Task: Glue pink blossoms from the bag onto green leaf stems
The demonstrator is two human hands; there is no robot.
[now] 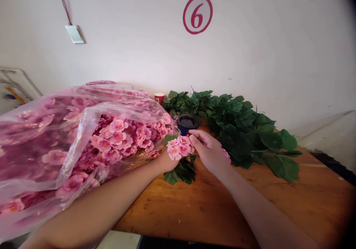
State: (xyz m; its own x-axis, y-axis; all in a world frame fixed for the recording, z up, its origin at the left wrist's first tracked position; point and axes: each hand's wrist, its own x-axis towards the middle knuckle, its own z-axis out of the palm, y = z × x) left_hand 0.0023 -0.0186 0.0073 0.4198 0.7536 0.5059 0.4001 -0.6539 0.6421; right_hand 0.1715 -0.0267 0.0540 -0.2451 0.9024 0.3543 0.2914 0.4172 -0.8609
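Above the table, my left hand point(167, 160) is closed around a spray of pink artificial flowers point(180, 148), and the blossoms hide most of its fingers. Green leaves point(184, 172) hang just under these blossoms. My right hand point(207, 149) is at their right side with fingers bent inward and thumb by the petals; what it pinches is hidden. More pink petals point(226, 155) show past the right hand's outer edge. Just beyond both hands stands a dark blue pot point(182, 129) with a black inside and a small red light point(188, 134) low on its front.
A clear plastic bag point(75, 145) full of pink artificial flowers point(118, 138) covers the left side. Green artificial leaves point(236, 130) are heaped at the back right of the wooden table point(205, 212). A red paper cup point(159, 98) stands near the wall.
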